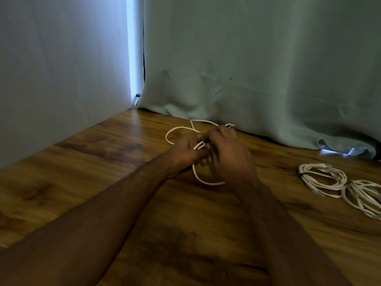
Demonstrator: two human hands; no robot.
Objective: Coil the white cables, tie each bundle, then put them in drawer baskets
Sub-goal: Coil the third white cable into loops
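Left hand [185, 148] and right hand [226, 155] grip the thin white cable [206, 181], apparently gathering loops above the wooden desk [103, 182].

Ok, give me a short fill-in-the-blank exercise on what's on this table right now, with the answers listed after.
1. Both hands, left hand and right hand, hold a ____ cable.
2. The coiled bundles lie to the ____ of the hands.
3. The table top is made of ____.
4. Behind the hands hangs a ____.

Missing words: white; right; wood; curtain
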